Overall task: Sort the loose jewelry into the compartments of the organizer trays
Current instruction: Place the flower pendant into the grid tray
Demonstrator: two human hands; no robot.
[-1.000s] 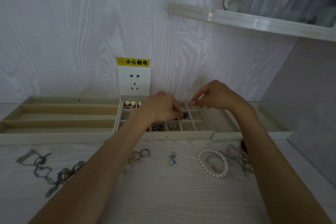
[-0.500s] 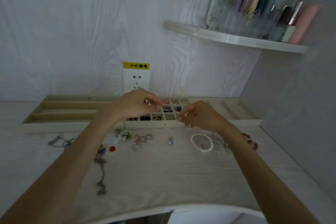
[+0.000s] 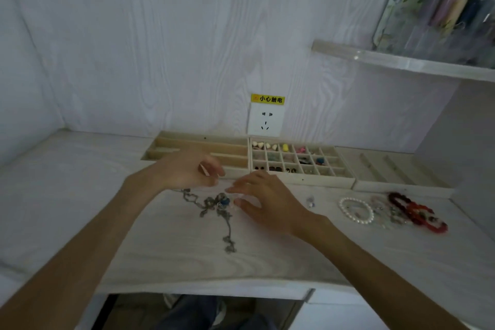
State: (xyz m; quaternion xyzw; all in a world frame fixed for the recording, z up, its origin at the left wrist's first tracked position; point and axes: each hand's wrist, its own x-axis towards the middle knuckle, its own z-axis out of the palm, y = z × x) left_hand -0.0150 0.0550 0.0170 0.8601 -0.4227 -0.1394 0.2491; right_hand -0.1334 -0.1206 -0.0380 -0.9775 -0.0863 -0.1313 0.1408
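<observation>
A pale wood-grain desk (image 3: pixel 267 254) sits against a white panelled wall, its curved near edge cutting across the bottom of the view. Near the middle-left of the desk lies a tangled silver chain necklace (image 3: pixel 214 209), one strand trailing toward the near edge. The right hand (image 3: pixel 267 203) hovers just right of the tangle with fingers spread and relaxed, grasping nothing; the left hand (image 3: pixel 187 171) is just beyond it, fingers loosely curled, and whether it pinches the far end of the chain I cannot tell. To the right lie a white pearl bracelet (image 3: pixel 356 211) and a red bead bracelet (image 3: pixel 417 211), with some small clear pieces between them. Farther back, along the wall, stand the long-slot tray (image 3: pixel 198 144), the grid tray (image 3: pixel 297 179) already part filled with small pieces, and a third tray (image 3: pixel 401 185) at far right. The chain looks light, limp and prone to knotting; I would lift it by one free end so that it hangs straight before it is laid in a long slot. The bare desk to the left and near gives room, though the trailing strand could slip over the near edge.
</observation>
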